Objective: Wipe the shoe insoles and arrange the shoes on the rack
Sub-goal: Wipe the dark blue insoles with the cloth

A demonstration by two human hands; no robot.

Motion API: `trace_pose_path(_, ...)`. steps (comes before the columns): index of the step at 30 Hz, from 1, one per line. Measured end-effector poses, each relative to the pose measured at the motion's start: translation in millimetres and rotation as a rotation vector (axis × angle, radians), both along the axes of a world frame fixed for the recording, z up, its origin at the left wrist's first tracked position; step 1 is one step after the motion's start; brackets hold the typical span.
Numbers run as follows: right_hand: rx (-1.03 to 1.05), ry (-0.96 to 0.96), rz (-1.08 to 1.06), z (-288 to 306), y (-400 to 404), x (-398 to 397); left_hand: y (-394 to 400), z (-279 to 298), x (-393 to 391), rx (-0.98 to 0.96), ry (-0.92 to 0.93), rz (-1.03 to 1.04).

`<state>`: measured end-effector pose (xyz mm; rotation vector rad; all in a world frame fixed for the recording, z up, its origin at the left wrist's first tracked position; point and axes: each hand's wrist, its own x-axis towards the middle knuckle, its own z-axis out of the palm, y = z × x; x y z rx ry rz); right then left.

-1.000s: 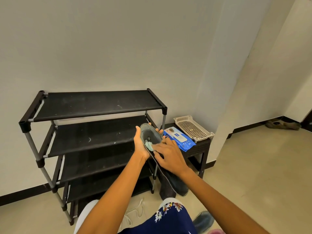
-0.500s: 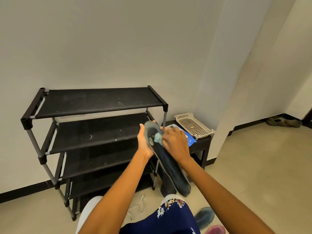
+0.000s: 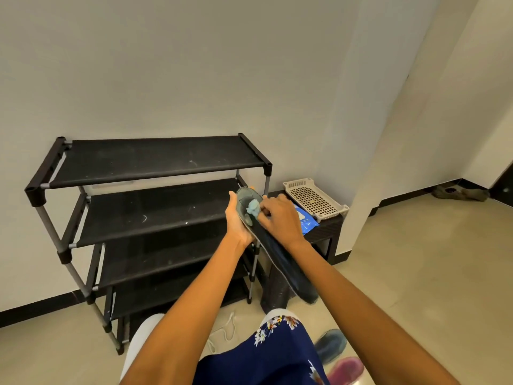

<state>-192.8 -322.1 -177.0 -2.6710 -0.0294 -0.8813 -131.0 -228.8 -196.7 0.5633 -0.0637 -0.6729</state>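
A long dark insole point(image 3: 280, 259) slants from upper left to lower right in front of the black shoe rack point(image 3: 155, 173). My left hand point(image 3: 237, 218) grips its upper end from behind. My right hand point(image 3: 280, 218) presses a crumpled pale-blue wipe point(image 3: 253, 206) against the insole's upper end. The rack's shelves that show hold nothing. A white shoe point(image 3: 144, 337) with loose laces lies on the floor below my left arm, partly hidden.
A low dark side table point(image 3: 327, 232) right of the rack carries a blue wipes pack point(image 3: 306, 222) and a beige perforated tray point(image 3: 315, 198). Another insole point(image 3: 331, 345) and a pink one point(image 3: 347, 369) lie on the floor at lower right. Brown shoes point(image 3: 460, 193) sit by the far wall.
My right hand has slid the wipe up the insole toward its upper end. More of the insole's lower part now shows below the hand.
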Motion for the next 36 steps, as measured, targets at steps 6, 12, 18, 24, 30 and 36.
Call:
trace_pose_path(6,-0.160,0.139,0.144,-6,-5,-19,14,-7,3,-0.018,0.077,-0.067)
trace_pose_path(12,0.415,0.067,-0.095,-7,-5,-9,9,0,-5,0.008,0.045,-0.032)
trace_pose_path(18,0.665,0.110,-0.127,-16,-2,-2,10,1,-9,0.023,-0.039,-0.023)
trace_pose_path(24,0.263,0.034,-0.188,-18,12,2,14,-20,-37,0.061,-0.085,-0.073)
trace_pose_path(30,-0.189,-0.043,0.047,-36,27,-19,24,-22,-19,0.016,-0.045,0.015)
trace_pose_path(36,-0.143,-0.016,-0.208,-4,12,2,10,-12,-31,0.002,-0.041,-0.038)
